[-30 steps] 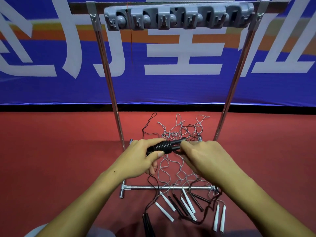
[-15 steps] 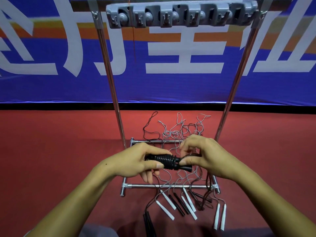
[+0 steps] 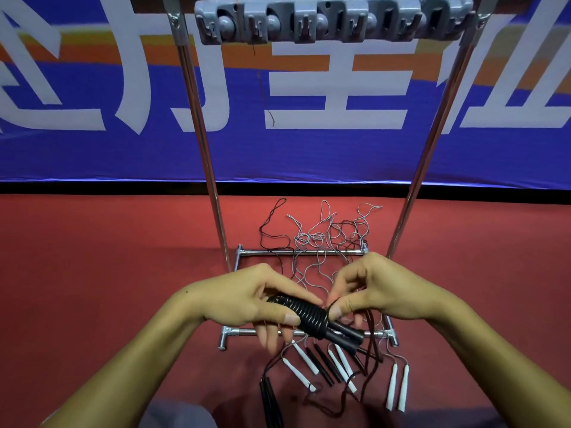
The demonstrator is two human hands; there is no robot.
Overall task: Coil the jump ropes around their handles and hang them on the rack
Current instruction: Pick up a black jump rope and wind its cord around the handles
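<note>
Above the rack base (image 3: 306, 333), left hand (image 3: 244, 301) grips the black handles (image 3: 312, 319), now tilted lower; right hand (image 3: 380, 291) pinches the rope end (image 3: 332, 304), mostly hidden.

Red floor (image 3: 92, 273) — blue banner (image 3: 309, 152) w/ white lettering

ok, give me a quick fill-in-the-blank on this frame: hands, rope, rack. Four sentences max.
1. The left hand grips a pair of black handles wrapped in ____ rope coils.
2. The right hand pinches the loose ____ beside the coil.
3. The grey hook strip on the rack holds ____ ropes.
4. The uncoiled ropes lie on the ____ floor.

Missing words: black; rope; no; red
</note>
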